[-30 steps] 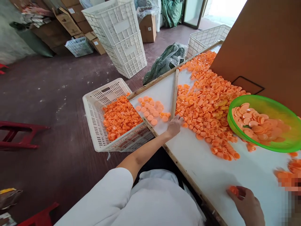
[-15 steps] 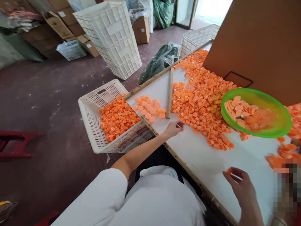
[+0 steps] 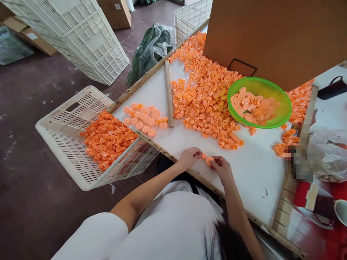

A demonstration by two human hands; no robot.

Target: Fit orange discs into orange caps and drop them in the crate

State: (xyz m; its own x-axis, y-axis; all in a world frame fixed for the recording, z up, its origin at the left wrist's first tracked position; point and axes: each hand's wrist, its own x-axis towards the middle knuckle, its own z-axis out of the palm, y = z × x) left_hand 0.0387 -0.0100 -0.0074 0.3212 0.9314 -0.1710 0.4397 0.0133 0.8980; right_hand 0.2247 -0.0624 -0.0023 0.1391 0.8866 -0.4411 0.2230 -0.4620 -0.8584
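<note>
Pinched in the right hand [image 3: 222,168] was one flat orange disc [image 3: 209,161], and the left hand [image 3: 189,157] gripped one smaller orange piece [image 3: 204,156]. Both sat just below and right of the frame's centre, close together over the white tabletop [image 3: 252,173]; from my distant seat I could not tell whether they touched. Above them spread one heap [image 3: 200,94] of small orange cups, too many for me to count. One green bowl [image 3: 273,88] of flat discs stood at its right, and one wooden strip [image 3: 169,95] bounded its left. Beyond the strip, left of centre, I counted roughly twenty loose discs [image 3: 139,125]. At the left sat one white crate [image 3: 66,150] holding orange pieces; one stack of white crates [image 3: 89,39] rose at upper left, with one dark green bundle [image 3: 148,52] to its right.

Half a second earlier I had seen the hands well apart: the left near the heap's lower-left edge, the right at lower right with something orange in its fingers. Now they had met. My view had swung too, so the bowl appeared farther left and one dark handled vessel [image 3: 331,89] showed at upper right.
</note>
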